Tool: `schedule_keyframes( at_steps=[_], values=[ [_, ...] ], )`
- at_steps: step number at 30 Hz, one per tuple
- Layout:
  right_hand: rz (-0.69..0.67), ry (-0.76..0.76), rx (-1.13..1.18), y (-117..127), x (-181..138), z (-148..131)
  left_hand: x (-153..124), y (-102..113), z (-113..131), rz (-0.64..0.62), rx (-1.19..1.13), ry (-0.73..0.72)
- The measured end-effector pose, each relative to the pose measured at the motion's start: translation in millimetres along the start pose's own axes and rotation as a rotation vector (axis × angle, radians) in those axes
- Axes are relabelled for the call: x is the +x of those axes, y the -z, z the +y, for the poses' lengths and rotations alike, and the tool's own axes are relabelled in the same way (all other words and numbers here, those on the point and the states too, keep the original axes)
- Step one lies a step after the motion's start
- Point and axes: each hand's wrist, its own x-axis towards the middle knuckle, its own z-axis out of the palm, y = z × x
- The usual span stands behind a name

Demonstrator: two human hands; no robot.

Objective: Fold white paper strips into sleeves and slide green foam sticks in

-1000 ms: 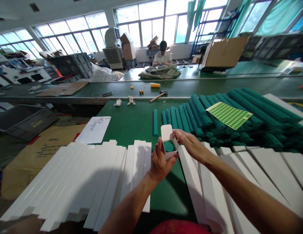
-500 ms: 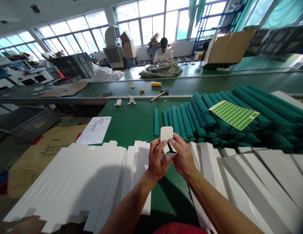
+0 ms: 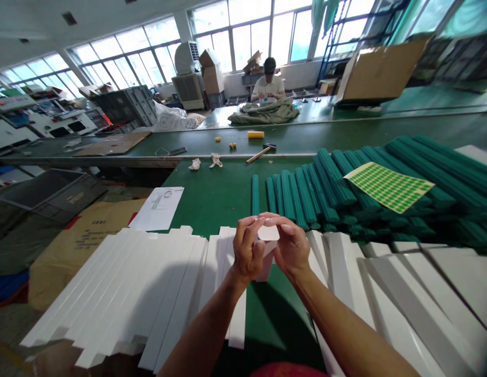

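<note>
Between my two hands is a long narrow white cardboard box (image 3: 264, 267), its end toward me and its rounded end flap (image 3: 269, 233) bent over the opening. My left hand (image 3: 246, 250) wraps the box's left side, fingertips at the top edge of the flap. On the other side my right hand (image 3: 293, 247) grips the box, fingers curled over the far edge of the flap. Flat white box blanks (image 3: 149, 277) lie to the left of my hands. More white boxes (image 3: 388, 283), folded into shape, lie to the right.
Bundles of green ribbed rods (image 3: 329, 183) are piled at the back right, with a sheet of green round stickers (image 3: 388, 186) on top. A paper sheet (image 3: 159, 208) lies at left. A hammer (image 3: 261, 153) and yellow roll (image 3: 256, 134) lie beyond. A person (image 3: 269, 84) sits at a far table.
The end flap stood upright over the open box end; now it is folded down across it. My fingers have moved over the flap's top edge, and the green contents no longer show.
</note>
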Motion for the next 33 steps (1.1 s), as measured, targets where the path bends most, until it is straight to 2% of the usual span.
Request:
schedule_keyframes(
  at_steps=[5,9,13,21,23,26,33],
  values=[
    [-0.100,0.003,-0.110,10.5,-11.9,8.8,16.3,20.8,-0.1,-0.135,0.128,-0.042],
    [-0.205,0.123,-0.498,17.0,-26.1,16.9,22.8,30.5,1.3,-0.312,0.186,-0.116],
    [-0.166,0.162,-0.777,14.5,-30.3,20.5,30.1,41.2,7.1,-0.390,0.253,-0.119],
    [-0.255,0.229,-0.793,12.1,-26.9,20.3,47.0,57.0,31.8,-0.581,0.373,-0.141],
    [-0.282,0.231,-0.784,10.8,-24.9,19.4,46.2,54.6,34.8,-0.589,0.448,-0.181],
    [-0.327,0.255,-0.773,10.9,-20.8,19.7,38.2,45.6,31.3,-0.520,0.562,-0.225],
    [-0.380,0.257,-0.740,12.7,-14.6,24.3,17.2,30.8,14.1,-0.380,0.566,-0.271]
  ],
)
